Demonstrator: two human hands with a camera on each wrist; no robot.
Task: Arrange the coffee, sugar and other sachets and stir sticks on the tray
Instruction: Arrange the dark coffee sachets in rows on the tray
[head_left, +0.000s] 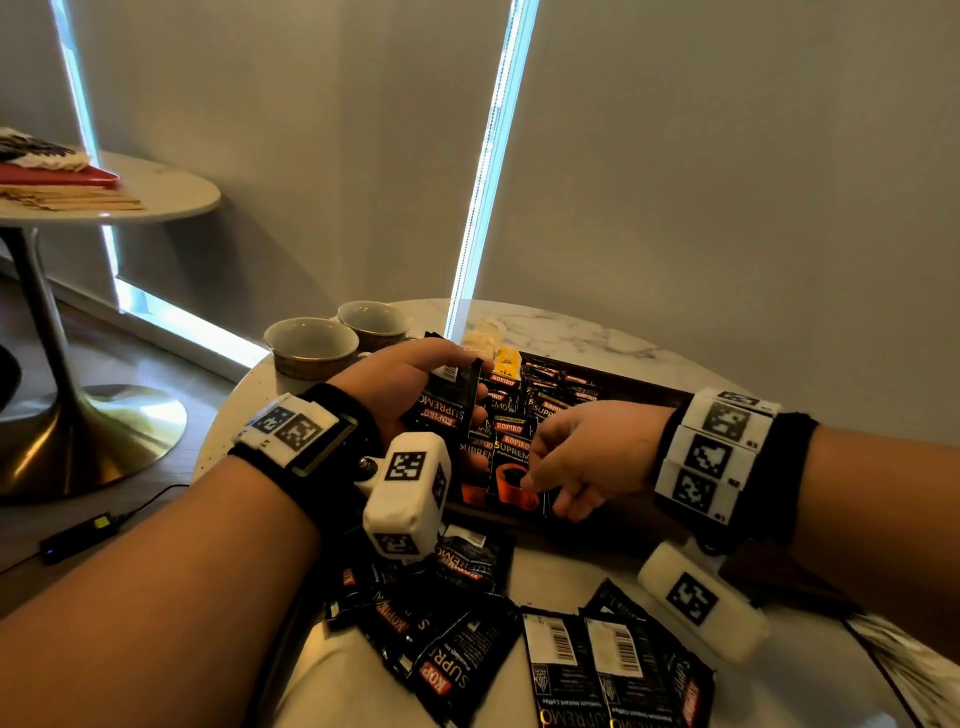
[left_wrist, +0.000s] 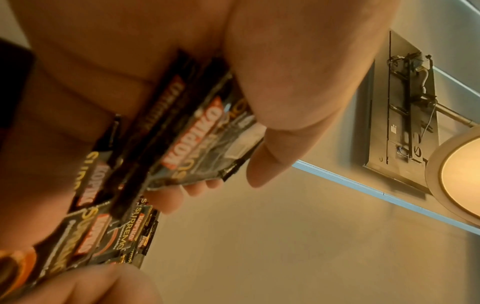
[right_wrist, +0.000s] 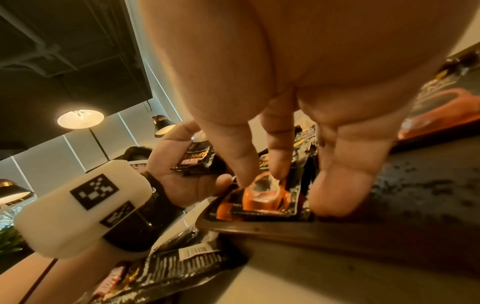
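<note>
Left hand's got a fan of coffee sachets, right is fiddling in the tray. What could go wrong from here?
1. The left hand grips several coffee sachets in a loose fan; one may slip out.
2. The right hand's fingertips press a sachet in the tray; nudging could skew the overlapping row.
3. Loose sachets lie near the table edge and could get swept off.

bare tray (head_left: 644, 387) corner beyond packed sachets (head_left: 550, 402)

Black Kopiko coffee sachets (head_left: 511, 457) lie overlapping in the dark tray (head_left: 613, 525), a yellow tea sachet (head_left: 506, 364) at its far end, more black sachets (head_left: 613, 660) scattered before it.
</note>
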